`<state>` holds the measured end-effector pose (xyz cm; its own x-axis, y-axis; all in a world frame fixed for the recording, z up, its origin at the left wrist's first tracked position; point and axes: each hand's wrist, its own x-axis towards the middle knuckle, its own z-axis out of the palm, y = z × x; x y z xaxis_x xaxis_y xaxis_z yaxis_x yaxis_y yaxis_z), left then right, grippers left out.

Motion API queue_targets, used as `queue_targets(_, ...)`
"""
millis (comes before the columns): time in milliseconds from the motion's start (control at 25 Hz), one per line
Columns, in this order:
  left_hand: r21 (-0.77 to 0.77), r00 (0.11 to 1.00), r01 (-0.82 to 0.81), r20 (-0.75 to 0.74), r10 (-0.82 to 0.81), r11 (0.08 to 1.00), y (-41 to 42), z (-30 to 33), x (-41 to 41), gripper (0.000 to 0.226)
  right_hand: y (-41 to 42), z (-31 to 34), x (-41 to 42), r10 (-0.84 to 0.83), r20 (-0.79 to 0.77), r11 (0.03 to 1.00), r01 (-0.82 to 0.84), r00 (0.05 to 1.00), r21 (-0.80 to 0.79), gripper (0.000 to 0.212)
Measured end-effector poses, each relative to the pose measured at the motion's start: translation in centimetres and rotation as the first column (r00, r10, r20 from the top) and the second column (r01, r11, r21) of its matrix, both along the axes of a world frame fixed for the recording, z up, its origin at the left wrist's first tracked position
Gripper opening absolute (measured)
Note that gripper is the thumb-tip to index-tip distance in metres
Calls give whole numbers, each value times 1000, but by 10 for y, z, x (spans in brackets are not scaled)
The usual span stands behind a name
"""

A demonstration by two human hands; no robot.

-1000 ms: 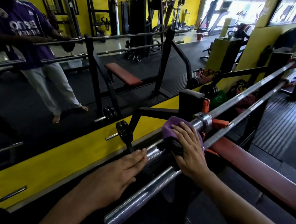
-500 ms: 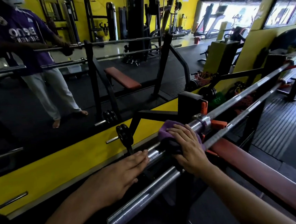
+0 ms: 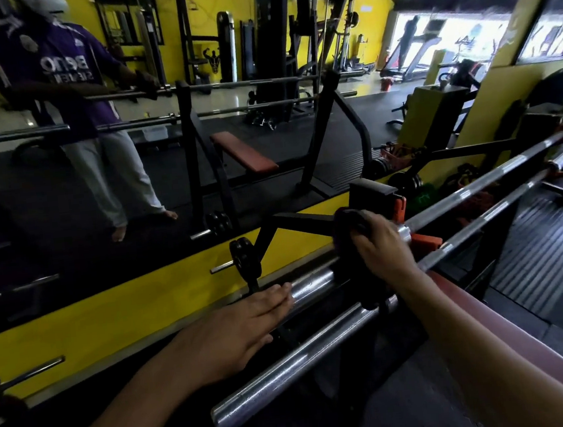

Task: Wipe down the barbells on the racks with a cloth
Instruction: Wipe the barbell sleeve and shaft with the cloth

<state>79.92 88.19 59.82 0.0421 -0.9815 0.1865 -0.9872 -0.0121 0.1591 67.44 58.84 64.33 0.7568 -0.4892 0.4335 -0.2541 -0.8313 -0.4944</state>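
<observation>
Right hand grip: the right hand (image 3: 378, 247) has its fingers curled over a dark purple cloth (image 3: 346, 222), pressing it round the upper chrome steel barbell (image 3: 477, 191) where the bar meets its thick sleeve, just beside the collar.
Cloth: bunched under the palm; only its far edge shows past the knuckles, and it looks almost black in the shade.
Left hand grip: the left hand (image 3: 236, 331) lies flat with fingers straight and close together; the fingertips (image 3: 282, 294) rest on the thick shiny sleeve of the same upper barbell, nearer the camera than the cloth.
Upper barbell: runs from the sleeve under the hands away to the upper right, lying in the black steel rack upright with an orange hook (image 3: 380, 200).
Lower barbell: a second chrome steel barbell (image 3: 287, 364) lies parallel, just below and nearer the camera, its sleeve end pointing at the lower left.
Bench: a long reddish-brown padded bench (image 3: 532, 337) runs beside the right forearm.
Plates: small black weight plates on a peg (image 3: 244, 260) stand just beyond the left fingertips.
Mirror: a wall mirror above a yellow band (image 3: 94, 321) shows a person in a purple shirt and light trousers (image 3: 66, 96), hands on a barbell.
</observation>
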Motion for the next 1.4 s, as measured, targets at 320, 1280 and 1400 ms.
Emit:
queue_targets(320, -245, 955, -295, -104, 278, 924, 66, -13, -22, 52, 60, 4, -24, -43, 257, 999, 42, 965, 10, 34)
queue_targets(1280, -291, 981, -175, -131, 141, 941, 99, -21, -11, 47, 147, -19, 36, 52, -355, 969, -133, 933, -210, 37)
queue_targets(1400, -296, 985, -152, -127, 119, 943, 100, -21, -8, 46, 161, -62, -18, 354, -124, 902, -374, 927, -216, 57)
